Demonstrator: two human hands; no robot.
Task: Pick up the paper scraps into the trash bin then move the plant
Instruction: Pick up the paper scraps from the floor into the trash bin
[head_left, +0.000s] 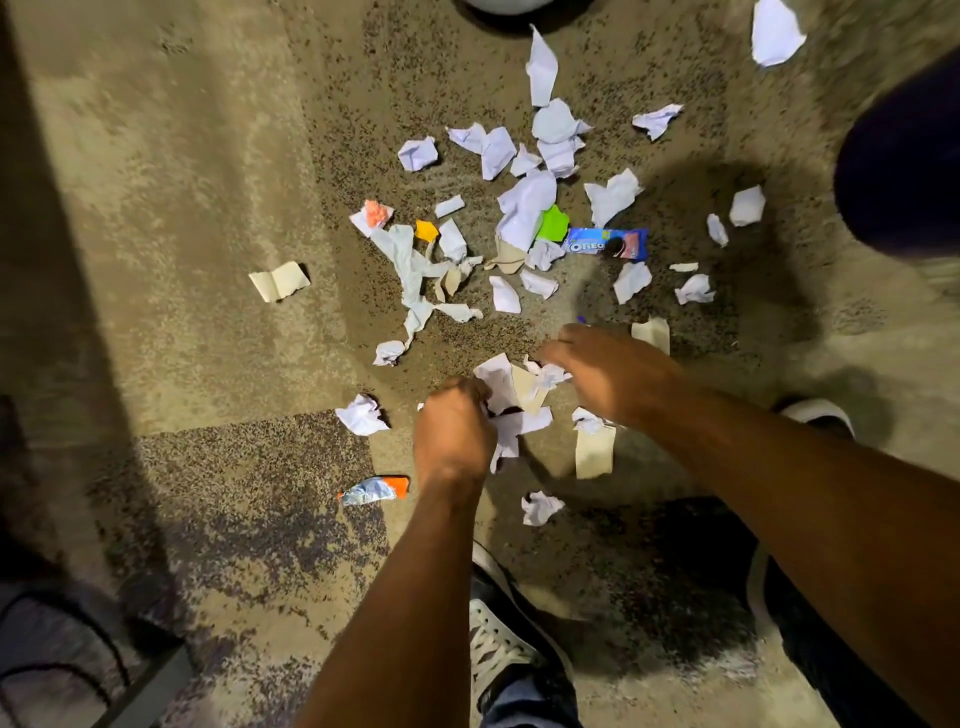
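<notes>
Left hand (453, 434) grips a wad of paper scraps (511, 395); right hand (605, 376) pinches its far edge

Dim warm light, blurred warped edges

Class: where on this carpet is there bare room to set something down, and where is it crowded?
Bare: carpet left of the beige scrap. Crowded: the scraps from the Oreo wrapper down to both hands.
</notes>
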